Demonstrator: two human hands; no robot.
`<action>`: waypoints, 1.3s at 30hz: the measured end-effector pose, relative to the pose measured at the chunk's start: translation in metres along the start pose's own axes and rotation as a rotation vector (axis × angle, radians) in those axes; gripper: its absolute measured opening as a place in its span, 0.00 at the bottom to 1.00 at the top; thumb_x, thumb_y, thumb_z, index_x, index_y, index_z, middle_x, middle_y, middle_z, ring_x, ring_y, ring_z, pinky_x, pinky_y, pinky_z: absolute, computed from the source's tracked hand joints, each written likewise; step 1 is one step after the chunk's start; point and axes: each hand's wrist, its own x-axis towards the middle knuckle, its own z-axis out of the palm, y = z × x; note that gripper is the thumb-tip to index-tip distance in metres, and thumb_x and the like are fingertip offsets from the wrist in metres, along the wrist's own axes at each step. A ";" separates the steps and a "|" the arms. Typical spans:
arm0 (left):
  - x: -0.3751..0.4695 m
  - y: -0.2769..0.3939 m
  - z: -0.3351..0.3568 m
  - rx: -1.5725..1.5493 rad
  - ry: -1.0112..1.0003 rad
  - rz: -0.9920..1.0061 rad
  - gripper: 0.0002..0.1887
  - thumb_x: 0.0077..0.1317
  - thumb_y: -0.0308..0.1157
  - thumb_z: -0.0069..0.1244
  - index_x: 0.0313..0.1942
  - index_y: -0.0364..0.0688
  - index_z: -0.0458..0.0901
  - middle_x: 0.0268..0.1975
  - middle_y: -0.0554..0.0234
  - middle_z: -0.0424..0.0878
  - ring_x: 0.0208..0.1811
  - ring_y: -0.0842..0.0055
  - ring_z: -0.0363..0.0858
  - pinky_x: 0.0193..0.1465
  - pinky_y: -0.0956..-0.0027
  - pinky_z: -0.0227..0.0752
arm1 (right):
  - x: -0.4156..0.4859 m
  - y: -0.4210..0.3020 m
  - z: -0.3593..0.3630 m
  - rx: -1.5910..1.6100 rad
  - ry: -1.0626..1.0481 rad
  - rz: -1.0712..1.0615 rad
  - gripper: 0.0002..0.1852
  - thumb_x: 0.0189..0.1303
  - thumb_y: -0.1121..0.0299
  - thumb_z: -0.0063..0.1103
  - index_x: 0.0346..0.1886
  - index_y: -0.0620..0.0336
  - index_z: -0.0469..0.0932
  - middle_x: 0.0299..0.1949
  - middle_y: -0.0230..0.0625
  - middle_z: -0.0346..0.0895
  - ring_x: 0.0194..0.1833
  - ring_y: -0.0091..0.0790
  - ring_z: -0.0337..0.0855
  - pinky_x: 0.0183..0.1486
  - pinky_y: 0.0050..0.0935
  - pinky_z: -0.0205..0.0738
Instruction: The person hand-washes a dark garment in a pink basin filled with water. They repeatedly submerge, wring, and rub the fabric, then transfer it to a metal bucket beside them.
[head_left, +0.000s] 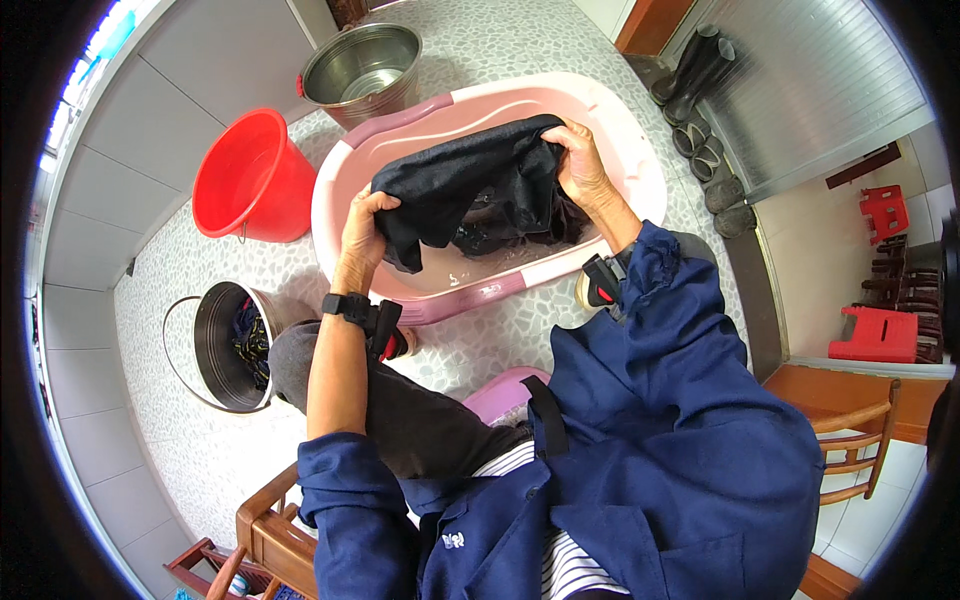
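A dark cloth garment (465, 176) is stretched between my two hands over a pink plastic tub (630, 161). My left hand (365, 229) grips its near left end, and my right hand (579, 161) grips the far right end. Below it, more dark fabric (495, 232) lies in cloudy water (442, 279) at the bottom of the tub. The hanging garment hides part of that fabric. The tub has mauve grip sections (465, 298) on its long sides.
Left of the tub stand a red plastic bucket (247, 176) and a metal bucket (225, 345) with patterned cloth inside. Another metal bucket (364, 67) is beyond the tub. Black rubber boots (690, 75) and slippers (705, 146) line the doorway at right. A wooden chair (277, 525) is at lower left.
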 end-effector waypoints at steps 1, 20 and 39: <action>0.003 -0.004 0.001 -0.020 0.000 -0.004 0.17 0.51 0.23 0.48 0.44 0.34 0.79 0.41 0.61 0.83 0.43 0.74 0.79 0.51 0.72 0.72 | 0.000 -0.006 0.001 0.016 -0.083 -0.008 0.12 0.56 0.77 0.54 0.44 0.65 0.79 0.42 0.35 0.82 0.44 0.28 0.82 0.51 0.27 0.76; 0.064 -0.082 0.025 0.207 0.347 -0.001 0.17 0.73 0.38 0.44 0.55 0.34 0.74 0.48 0.58 0.82 0.47 0.71 0.80 0.53 0.65 0.74 | 0.034 0.088 0.028 -0.290 0.525 -0.222 0.20 0.68 0.60 0.55 0.48 0.73 0.76 0.44 0.47 0.82 0.47 0.38 0.79 0.52 0.34 0.69; 0.060 -0.105 0.074 0.058 0.532 -0.335 0.28 0.75 0.52 0.37 0.57 0.34 0.75 0.53 0.55 0.79 0.53 0.69 0.76 0.56 0.64 0.70 | 0.021 0.089 0.073 -1.341 0.132 -0.180 0.17 0.66 0.55 0.51 0.31 0.61 0.76 0.21 0.54 0.78 0.27 0.60 0.81 0.30 0.54 0.74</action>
